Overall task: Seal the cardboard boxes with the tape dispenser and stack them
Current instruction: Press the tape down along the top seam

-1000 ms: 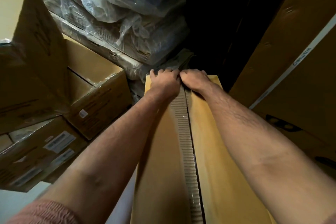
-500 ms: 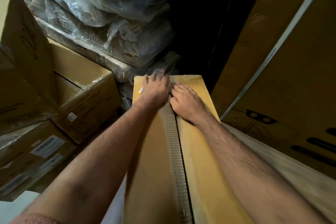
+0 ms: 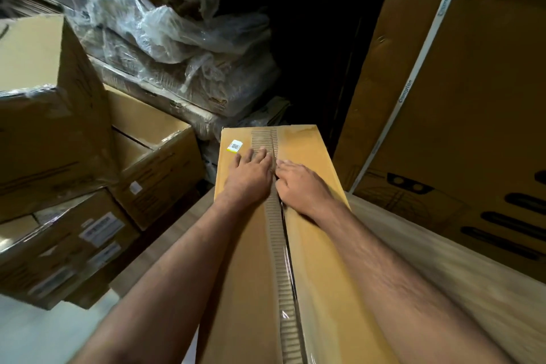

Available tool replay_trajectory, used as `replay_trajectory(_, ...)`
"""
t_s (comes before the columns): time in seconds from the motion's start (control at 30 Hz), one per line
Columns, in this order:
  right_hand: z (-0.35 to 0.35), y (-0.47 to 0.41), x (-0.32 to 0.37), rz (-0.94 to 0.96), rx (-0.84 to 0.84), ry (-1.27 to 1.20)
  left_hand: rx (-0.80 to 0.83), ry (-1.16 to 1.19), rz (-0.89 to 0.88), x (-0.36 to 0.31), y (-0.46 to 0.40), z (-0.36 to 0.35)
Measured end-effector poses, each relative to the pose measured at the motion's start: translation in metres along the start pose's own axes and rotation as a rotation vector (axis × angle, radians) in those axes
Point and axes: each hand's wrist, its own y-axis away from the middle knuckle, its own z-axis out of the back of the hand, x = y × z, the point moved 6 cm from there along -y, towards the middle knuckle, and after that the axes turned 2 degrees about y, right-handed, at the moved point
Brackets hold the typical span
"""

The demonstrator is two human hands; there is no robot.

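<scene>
Under both palms: cardboard box [image 3: 257, 260] seam | left hand [image 3: 250, 174] grip flat, pressing | right hand [image 3: 298, 183] grip flat, pressing

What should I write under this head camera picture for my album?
Two hands press flat on a long cardboard box along its taped seam.

Dim storeroom, pale floor [image 3: 26, 334], plastic-wrapped stacks [image 3: 177, 38].

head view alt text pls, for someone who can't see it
Seen from above, a person's left hand and right hand press flat on the taped centre seam of a long cardboard box. A small yellow-edged sticker sits near its far end. Stacked cartons and plastic-wrapped bundles crowd the left; a large printed carton stands right.
</scene>
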Motion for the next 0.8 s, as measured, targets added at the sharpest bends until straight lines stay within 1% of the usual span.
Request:
replay_trajectory(0.1,-0.002,0.026,0.002,0.022,-0.002,0.009,0.022,0.040,-0.030,-0.005,0.006,0.006)
replay_trajectory(0.2,0.002,0.025,0.003,0.003,-0.011,-0.012,0.049,0.124,-0.059,-0.015,0.031,0.009)
replay_trajectory(0.33,0.003,0.031,0.007,0.017,0.017,-0.023,0.025,0.091,-0.016,-0.022,0.071,-0.001)
replay_trajectory(0.43,0.008,0.047,0.012,0.032,0.039,-0.041,0.027,0.055,0.009,-0.022,0.073,-0.002)
replay_trajectory(0.57,0.002,0.091,0.020,0.085,0.053,-0.042,0.037,0.034,0.003,-0.024,0.073,-0.002)
replay_trajectory(0.7,0.002,0.096,0.018,0.065,0.045,-0.053,0.038,0.097,-0.027,-0.027,0.082,0.001)
replay_trajectory(0.8,0.004,0.094,0.018,0.050,0.035,-0.073,0.062,0.134,-0.044,-0.035,0.106,0.001)
